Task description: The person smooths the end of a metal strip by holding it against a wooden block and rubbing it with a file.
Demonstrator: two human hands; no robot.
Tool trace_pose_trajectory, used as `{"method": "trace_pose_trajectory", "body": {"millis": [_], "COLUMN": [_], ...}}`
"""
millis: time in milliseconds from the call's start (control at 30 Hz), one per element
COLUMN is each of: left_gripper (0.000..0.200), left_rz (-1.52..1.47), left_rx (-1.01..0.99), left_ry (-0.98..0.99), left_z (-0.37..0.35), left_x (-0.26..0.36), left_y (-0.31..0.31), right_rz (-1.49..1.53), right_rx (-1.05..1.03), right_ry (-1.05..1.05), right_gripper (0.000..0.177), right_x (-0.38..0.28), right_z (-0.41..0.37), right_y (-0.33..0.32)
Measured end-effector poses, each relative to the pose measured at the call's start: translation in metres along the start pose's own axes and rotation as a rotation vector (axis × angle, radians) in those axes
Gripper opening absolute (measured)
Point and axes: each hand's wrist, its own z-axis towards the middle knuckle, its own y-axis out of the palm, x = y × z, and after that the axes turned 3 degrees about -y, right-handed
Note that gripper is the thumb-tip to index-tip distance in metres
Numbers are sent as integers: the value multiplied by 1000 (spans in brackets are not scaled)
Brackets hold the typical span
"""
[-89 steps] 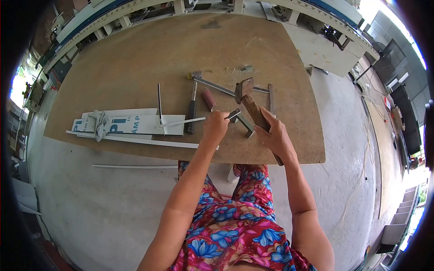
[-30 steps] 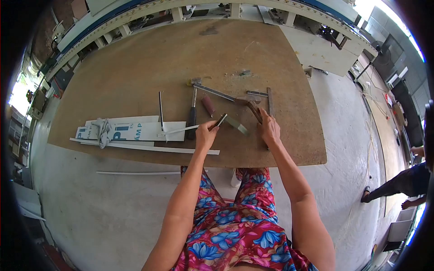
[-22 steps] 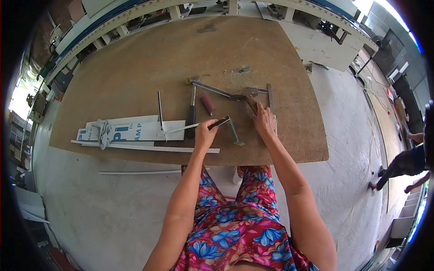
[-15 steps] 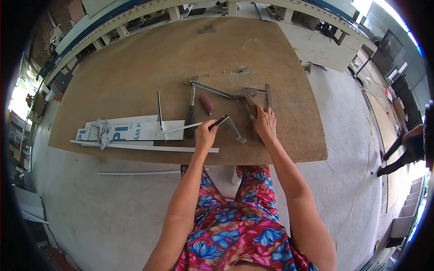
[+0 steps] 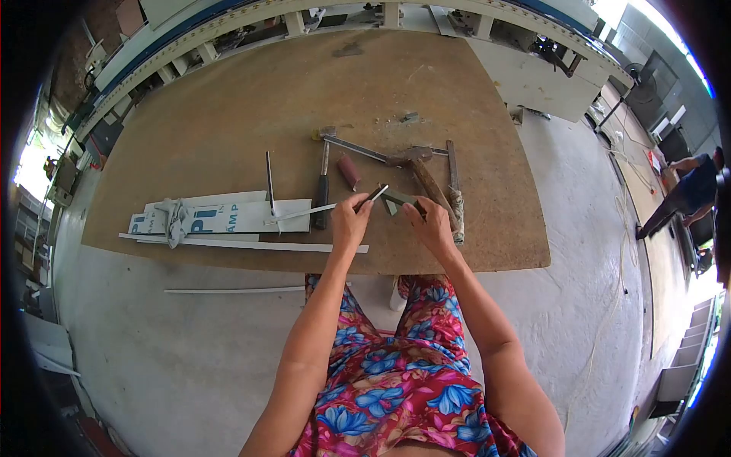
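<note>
My left hand [image 5: 352,221] is closed around a narrow strip [image 5: 318,209], dark on one side and white on another. Its white-edged end sticks out to the right of my fingers, and the other end runs left over the boards. A flat grey-green piece [image 5: 402,198] is pinched in my right hand [image 5: 432,227], its far end close to the strip's end. Part of a second greenish piece [image 5: 391,207] shows below it. Just beyond my right hand lies a hammer with a wooden handle [image 5: 431,185]. A reddish cylinder [image 5: 349,172] lies beyond my left hand.
A black-gripped hammer [image 5: 323,199] lies left of centre on the brown tabletop [image 5: 251,114]. White printed boards [image 5: 228,219] and a grey cloth [image 5: 175,222] are at left. A metal bar with a wrapped handle [image 5: 458,215] lies at right. Another person [image 5: 689,186] stands far right.
My right hand has left the wooden hammer handle, moved left and taken hold of the flat grey-green piece. My left hand still grips the strip. The person at right has come further into view.
</note>
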Motion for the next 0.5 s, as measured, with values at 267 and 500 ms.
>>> {"method": "trace_pose_trajectory", "body": {"millis": [267,500], "left_gripper": [25,24], "left_rz": [31,53], "left_rx": [-87,-95], "left_ry": [63,73], "left_z": [-3,-7], "left_x": [20,27], "left_y": [-6,-5], "right_rz": [10,27], "right_rx": [50,36], "right_ry": [78,136], "right_gripper": [46,51], "right_x": [-7,-12], "right_z": [9,4], "right_y": [-13,-21]}}
